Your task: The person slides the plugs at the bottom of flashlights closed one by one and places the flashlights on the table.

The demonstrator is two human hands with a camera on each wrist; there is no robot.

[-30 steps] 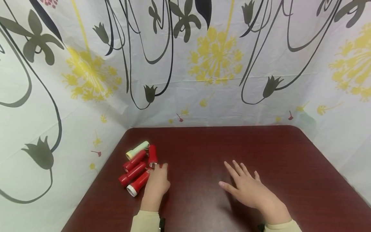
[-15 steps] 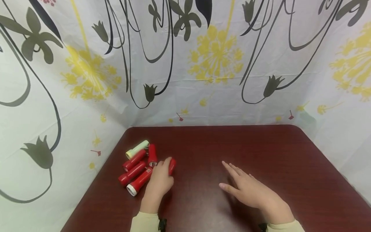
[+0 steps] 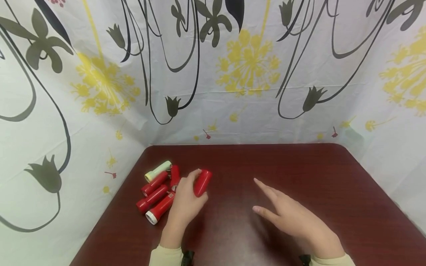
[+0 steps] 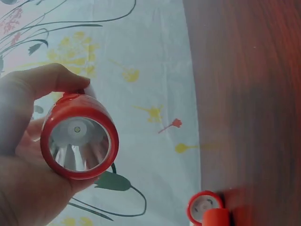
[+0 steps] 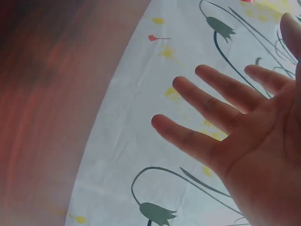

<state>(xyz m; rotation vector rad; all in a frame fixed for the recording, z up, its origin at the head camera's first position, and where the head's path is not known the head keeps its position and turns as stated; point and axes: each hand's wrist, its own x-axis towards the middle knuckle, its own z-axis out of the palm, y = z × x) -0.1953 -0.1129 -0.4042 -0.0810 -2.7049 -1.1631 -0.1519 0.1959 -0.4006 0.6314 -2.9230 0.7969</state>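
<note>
My left hand [image 3: 186, 201] grips a red flashlight [image 3: 202, 182] above the table, just right of the other flashlights. In the left wrist view the lens end of this flashlight [image 4: 79, 141] faces the camera, with fingers and thumb curled round its body. My right hand [image 3: 293, 218] hovers over the table's right half, holding nothing; its fingers are straight and spread in the right wrist view [image 5: 249, 127]. A white-rimmed red flashlight [image 3: 159, 209] lies nearest the left hand. Beside it are further red flashlights [image 3: 152, 198] and a pale green one [image 3: 158, 171].
The dark reddish-brown table [image 3: 253, 162] has rounded far corners. A white cloth [image 3: 213, 125] printed with flowers hangs behind it and along both sides. Flashlights lie in a loose group at the table's left edge.
My left hand has lifted the red flashlight from beside the group and moved it up and to the right. The right hand has turned on its side, thumb apart from the fingers.
</note>
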